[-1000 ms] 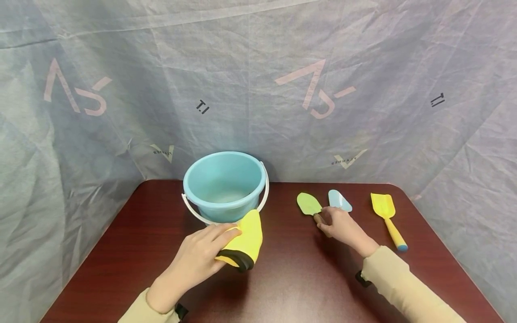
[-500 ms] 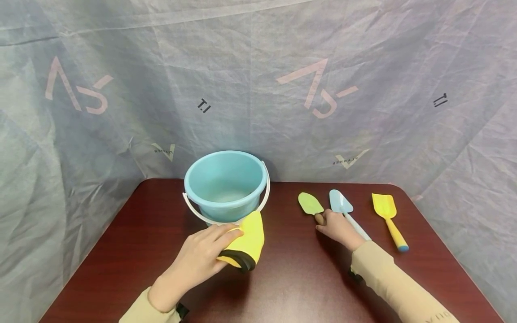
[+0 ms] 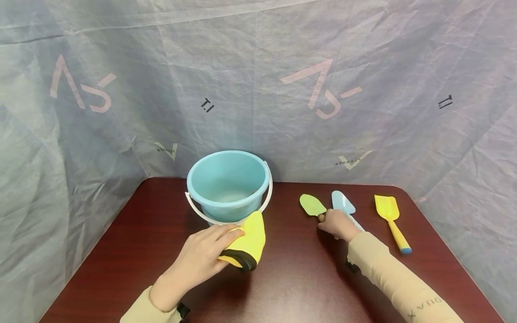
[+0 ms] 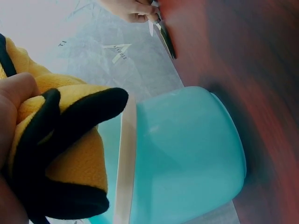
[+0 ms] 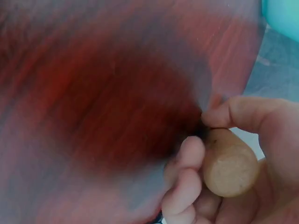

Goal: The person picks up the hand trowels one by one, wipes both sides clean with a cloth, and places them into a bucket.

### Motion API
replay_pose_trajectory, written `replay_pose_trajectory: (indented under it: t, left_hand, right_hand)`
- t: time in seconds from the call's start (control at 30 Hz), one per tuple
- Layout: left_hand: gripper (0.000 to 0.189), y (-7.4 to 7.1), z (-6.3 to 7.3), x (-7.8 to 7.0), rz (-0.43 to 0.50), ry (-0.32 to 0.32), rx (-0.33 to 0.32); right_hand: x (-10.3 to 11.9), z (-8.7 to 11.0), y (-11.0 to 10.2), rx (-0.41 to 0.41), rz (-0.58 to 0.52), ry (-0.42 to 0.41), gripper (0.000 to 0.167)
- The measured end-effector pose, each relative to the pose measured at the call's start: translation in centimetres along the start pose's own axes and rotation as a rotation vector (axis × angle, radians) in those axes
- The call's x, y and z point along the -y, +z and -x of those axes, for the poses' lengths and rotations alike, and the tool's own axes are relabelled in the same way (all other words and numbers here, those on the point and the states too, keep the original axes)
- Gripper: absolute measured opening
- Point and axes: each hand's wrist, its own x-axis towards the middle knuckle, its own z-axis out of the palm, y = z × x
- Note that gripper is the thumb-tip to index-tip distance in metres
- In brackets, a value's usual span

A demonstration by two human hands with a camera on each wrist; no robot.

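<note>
My left hand [image 3: 202, 249] holds a folded yellow cloth [image 3: 253, 237] with black edging, in front of a light-blue bucket [image 3: 246, 209]. Close up in the left wrist view, the cloth [image 4: 79, 163] bulges beside the bucket's white handle [image 4: 126, 163]. Over on the right, my right hand [image 3: 340, 224] grips the wooden handle of a hand trowel with a green blade [image 3: 312, 205]. That blade points away to the left, low over the table. From the right wrist, the handle's rounded end [image 5: 231, 170] shows between thumb and curled fingers.
A light-blue trowel [image 3: 342, 202] lies just behind my right hand, its handle partly covered by the forearm. Farther right is a yellow toy shovel [image 3: 387, 207] with a blue-tipped handle. The dark red table [image 3: 282, 287] meets a grey cloth backdrop [image 3: 250, 89].
My right hand has closed around the trowel's wooden handle, its fingers now covering most of it. The left hand and cloth stay put. The head view shifts slightly.
</note>
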Motion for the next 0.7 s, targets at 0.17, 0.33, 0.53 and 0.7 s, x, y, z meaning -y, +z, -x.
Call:
replay_pose_trajectory:
  t: [0.17,0.33,0.53,0.7]
  left_hand:
    - [0.059,-0.1,0.0,0.0,0.0,0.002,0.012]
    - [0.06,-0.2,-0.2,0.0,-0.006,0.002,0.021]
    - [0.06,-0.5,-0.5,-0.1,-0.002,-0.005,0.029]
    - [0.06,-0.7,-0.6,-0.2,-0.006,-0.001,0.029]
  right_hand:
    - [-0.6,-0.5,-0.1,0.075,-0.041,0.081,0.032]
    - [-1.1,-0.6,-0.8,0.12,0.004,0.103,0.027]
    - [-1.3,-0.1,-2.5,0.096,0.038,0.081,0.028]
    - [-1.2,0.7,-4.0,0.089,0.085,0.015,0.031]
